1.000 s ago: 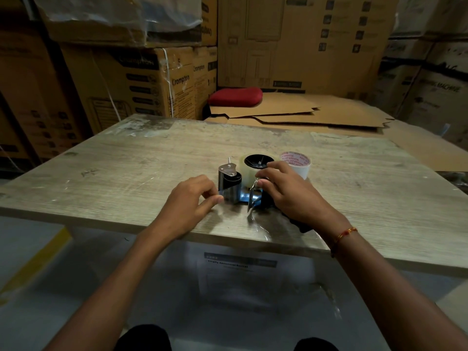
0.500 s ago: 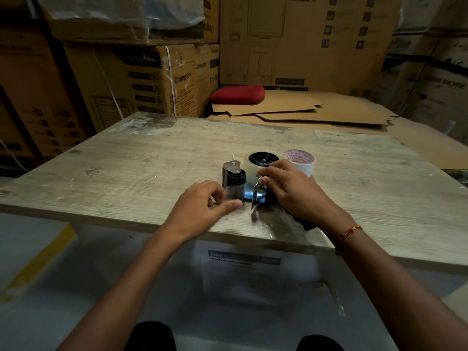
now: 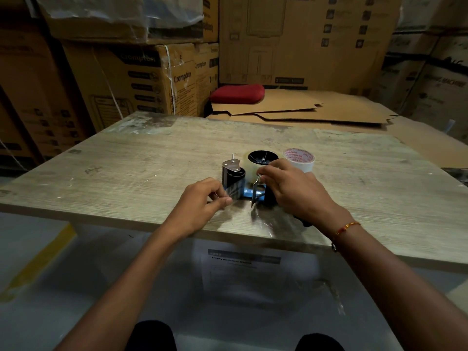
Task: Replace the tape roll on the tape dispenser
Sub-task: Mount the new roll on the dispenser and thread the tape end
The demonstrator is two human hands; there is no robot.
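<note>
A black hand-held tape dispenser [image 3: 234, 177] lies on its side near the front of the wooden table [image 3: 126, 173]. A clear tape roll [image 3: 250, 164] sits on its black hub. My left hand [image 3: 202, 201] pinches the free end of the clear tape [image 3: 234, 193], drawn out beside the roller. My right hand [image 3: 291, 188] lies over the dispenser's handle, and its fingertips pinch the thin metal flap [image 3: 255, 192] by the roll. A second roll, white with red print [image 3: 300, 159], stands on the table just behind my right hand.
Stacked cardboard cartons [image 3: 141, 79] wall in the far side and the left. Flattened cardboard sheets [image 3: 304, 110] and a red cushion [image 3: 236, 93] lie beyond the table's back edge. The table's front edge runs just below my wrists.
My left hand has slid right toward the dispenser's roller, still pinching the tape end. My right hand has stayed on the dispenser.
</note>
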